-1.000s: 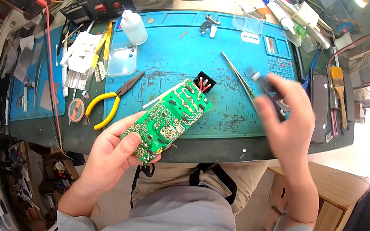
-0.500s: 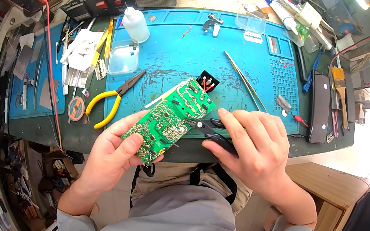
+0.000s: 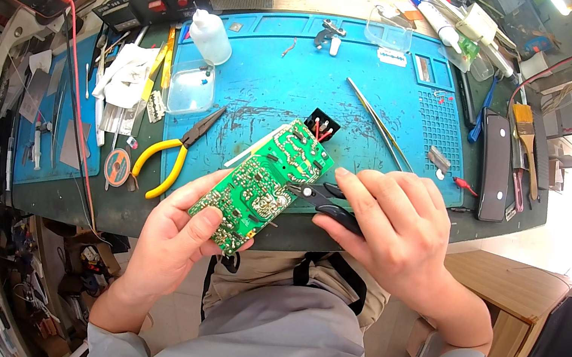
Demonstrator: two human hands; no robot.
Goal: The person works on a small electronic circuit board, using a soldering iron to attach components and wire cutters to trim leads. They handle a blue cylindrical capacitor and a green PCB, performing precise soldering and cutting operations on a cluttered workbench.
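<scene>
Tilted above the mat's front edge is a green circuit board (image 3: 266, 183), its soldered side facing up. My left hand (image 3: 181, 229) is closed around the board's lower left end, thumb on top. A black socket (image 3: 322, 125) with red wires is attached at the board's far end. In my right hand (image 3: 399, 233) is a pair of black-handled cutters (image 3: 331, 204), gripped between thumb and fingers. Their jaw tips lie at the solder joints near the right side of the board. Whether the tips enclose a lead is too small to tell.
The blue work mat (image 3: 305, 67) carries yellow-handled pliers (image 3: 179, 152), tweezers (image 3: 380, 122), a white squeeze bottle (image 3: 211, 38) and a clear tray (image 3: 192, 89). A solder spool (image 3: 117, 168) lies left of the pliers. On the right are a dark case (image 3: 492, 169) and a brush (image 3: 527, 133).
The cutters' handles look slightly closer together and the tool has turned a little in my right hand. The board and my left hand stay nearly still.
</scene>
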